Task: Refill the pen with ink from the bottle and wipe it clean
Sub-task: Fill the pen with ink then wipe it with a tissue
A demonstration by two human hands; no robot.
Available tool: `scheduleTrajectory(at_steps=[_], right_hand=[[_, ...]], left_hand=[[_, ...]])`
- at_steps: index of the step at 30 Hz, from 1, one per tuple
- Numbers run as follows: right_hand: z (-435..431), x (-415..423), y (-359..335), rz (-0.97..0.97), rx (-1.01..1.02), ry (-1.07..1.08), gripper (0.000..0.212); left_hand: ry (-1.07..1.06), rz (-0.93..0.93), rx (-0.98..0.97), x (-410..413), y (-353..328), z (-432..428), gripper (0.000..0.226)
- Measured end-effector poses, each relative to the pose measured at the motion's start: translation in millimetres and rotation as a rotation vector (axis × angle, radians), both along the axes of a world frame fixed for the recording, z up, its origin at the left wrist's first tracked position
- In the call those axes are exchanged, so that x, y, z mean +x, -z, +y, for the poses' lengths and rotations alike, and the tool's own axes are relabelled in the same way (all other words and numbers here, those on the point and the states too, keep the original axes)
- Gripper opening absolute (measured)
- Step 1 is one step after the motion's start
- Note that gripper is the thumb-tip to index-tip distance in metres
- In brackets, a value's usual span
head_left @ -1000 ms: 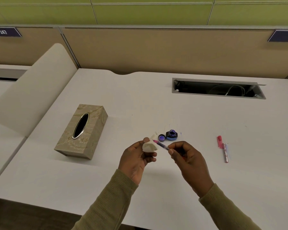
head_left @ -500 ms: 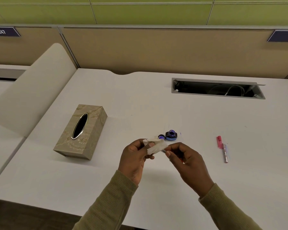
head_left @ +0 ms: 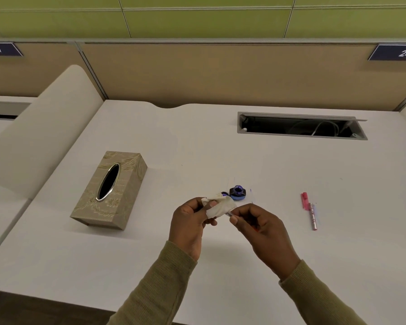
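The pen [head_left: 229, 214], pinched by the right hand [head_left: 260, 227], is aimed upper left into tissue [head_left: 220, 205]. That tissue is gripped by the left hand [head_left: 188, 222].

Smooth matt white desk top [head_left: 291, 242], hardly any sheen. The beige rectangular tissue box [head_left: 122, 195] looks cloth-covered with an embossed leaf pattern, and its oval metal rim [head_left: 98, 198] is polished bright. Soft, crumpled white paper tissue [head_left: 222, 206], and a sliver of clear plastic pen [head_left: 229, 214] at its edge. Small dark-blue ink bottle [head_left: 238, 193], glossy glass. Pink plastic pen cap [head_left: 304, 201], shiny. Olive knit sleeve [head_left: 155, 287], finely ribbed.
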State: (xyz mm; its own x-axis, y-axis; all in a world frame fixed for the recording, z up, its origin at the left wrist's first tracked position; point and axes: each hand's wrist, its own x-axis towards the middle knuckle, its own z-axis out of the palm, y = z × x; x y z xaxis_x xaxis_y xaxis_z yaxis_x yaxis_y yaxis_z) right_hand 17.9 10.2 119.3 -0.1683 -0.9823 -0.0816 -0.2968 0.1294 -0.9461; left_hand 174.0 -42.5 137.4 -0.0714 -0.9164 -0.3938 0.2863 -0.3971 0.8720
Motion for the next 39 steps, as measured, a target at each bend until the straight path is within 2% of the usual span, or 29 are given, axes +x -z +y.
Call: scheduleTrajectory(at_steps=[4, 6, 9, 12, 14, 17, 23, 27, 34, 39], right_hand=[[4, -8, 2, -0.108, 0.062, 0.043, 0.007], [6, -13, 1, -0.215, 0.092, 0.082, 0.009], [7, -17, -2, -0.353, 0.106, 0.108, 0.013], [7, -14, -2, -0.398, 0.106, 0.100, 0.014], [7, -11, 0, -0.347, 0.108, 0.098, 0.013], [8, -10, 6, -0.131, 0.067, 0.100, 0.009], [13, -19, 13, 0.173, -0.121, 0.117, 0.011], [15, -28, 11, 0.184, -0.215, 0.184, 0.014], [15, -27, 19, 0.307, -0.290, 0.140, 0.013], [17, -36, 16, 0.263, -0.327, 0.190, 0.012]], left_hand=[[-0.099, 0.081, 0.019, 5, -2, -11, 0.029], [-0.149, 0.110, 0.044, 9, -3, -16, 0.024], [-0.172, 0.027, 0.094, 8, 2, -14, 0.012], [-0.123, -0.115, 0.108, -1, 7, -5, 0.013], [-0.067, -0.181, 0.099, -11, 7, 2, 0.019], [-0.021, -0.205, 0.087, -21, 3, 10, 0.025], [-0.044, -0.073, 0.158, -22, -5, 11, 0.021], [-0.094, -0.023, 0.191, -20, -3, 8, 0.016], [-0.082, 0.005, 0.231, -31, 1, 11, 0.013], [-0.085, 0.007, 0.241, -33, 3, 13, 0.011]])
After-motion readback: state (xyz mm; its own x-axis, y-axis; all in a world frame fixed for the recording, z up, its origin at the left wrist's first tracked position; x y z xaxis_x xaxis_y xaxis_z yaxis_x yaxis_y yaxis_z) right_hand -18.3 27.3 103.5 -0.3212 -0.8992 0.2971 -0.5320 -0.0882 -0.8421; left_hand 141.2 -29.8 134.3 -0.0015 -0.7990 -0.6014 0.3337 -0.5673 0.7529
